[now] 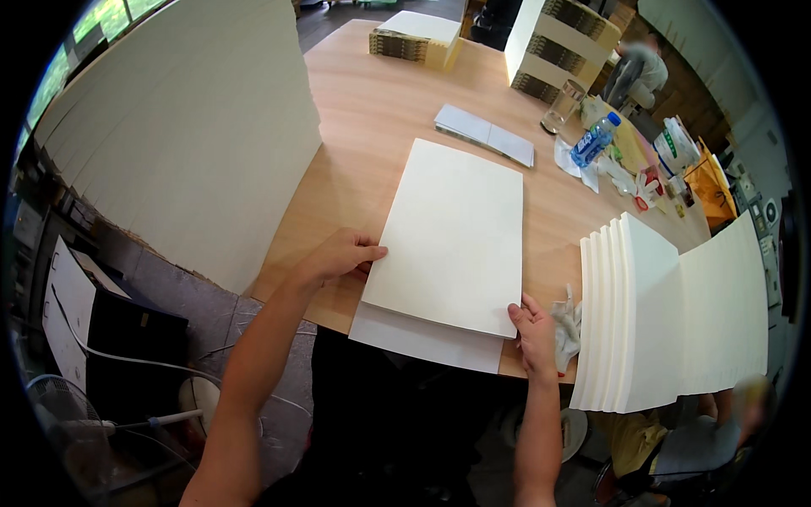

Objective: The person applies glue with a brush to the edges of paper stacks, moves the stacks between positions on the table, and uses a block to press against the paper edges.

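Observation:
A thin stack of cream paper (449, 237) lies at the table's near edge, over a whiter sheet (427, 338) that shows below its lower edge. My left hand (342, 253) grips the stack's left edge, thumb on top and fingers partly hidden beside it. At the lower right corner, my right hand (534, 331) pinches the stack with its thumb over the top. A crumpled grey-white cloth (566, 325) lies just right of my right hand.
Tall paper stacks stand left (203, 127) and right (646, 313). Beyond lie white pads (484, 133), a glass (563, 107), a blue-capped bottle (596, 139), a white tub (676, 145) and bundled paper blocks (414, 42). Other people sit at far right and lower right.

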Available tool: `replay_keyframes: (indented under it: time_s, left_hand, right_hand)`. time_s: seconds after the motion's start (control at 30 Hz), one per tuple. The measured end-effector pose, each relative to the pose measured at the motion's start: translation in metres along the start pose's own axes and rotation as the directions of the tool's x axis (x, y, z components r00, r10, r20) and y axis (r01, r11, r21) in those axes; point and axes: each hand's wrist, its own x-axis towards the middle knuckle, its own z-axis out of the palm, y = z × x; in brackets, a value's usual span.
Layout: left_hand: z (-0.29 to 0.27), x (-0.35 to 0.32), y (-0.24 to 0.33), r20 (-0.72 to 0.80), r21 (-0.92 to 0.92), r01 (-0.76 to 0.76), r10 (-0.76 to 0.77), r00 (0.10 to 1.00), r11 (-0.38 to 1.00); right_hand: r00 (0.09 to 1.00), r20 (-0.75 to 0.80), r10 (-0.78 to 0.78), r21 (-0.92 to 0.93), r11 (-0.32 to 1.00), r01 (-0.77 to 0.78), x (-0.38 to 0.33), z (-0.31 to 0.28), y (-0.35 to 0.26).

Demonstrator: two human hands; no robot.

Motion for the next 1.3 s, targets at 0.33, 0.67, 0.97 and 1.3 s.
replay_keyframes:
  time_s: [0.33,0.67,0.97,1.3]
  left_hand:
    - [0.001,-0.019,0.003,-0.192,0.132,-0.091,0.116,0.974,0.987]
    - [0.056,-0.099,-0.065,-0.25,0.693,-0.239,0.537,0.806,0.681]
    - [0.058,-0.1,-0.062,-0.229,0.747,-0.217,0.55,0.803,0.628]
    - [0.06,-0.1,-0.06,-0.228,0.735,-0.231,0.552,0.802,0.638]
  right_hand:
    - [0.999,-0.035,0.011,-0.104,0.994,-0.014,0.002,0.0,0.006]
    - [0.927,0.059,-0.369,-0.614,0.72,0.325,-0.006,-0.013,0.0]
    - [0.899,0.008,-0.438,-0.635,0.693,0.343,-0.006,-0.009,0.014]
    - [0.883,0.019,-0.469,-0.679,0.642,0.356,-0.005,-0.009,0.015]
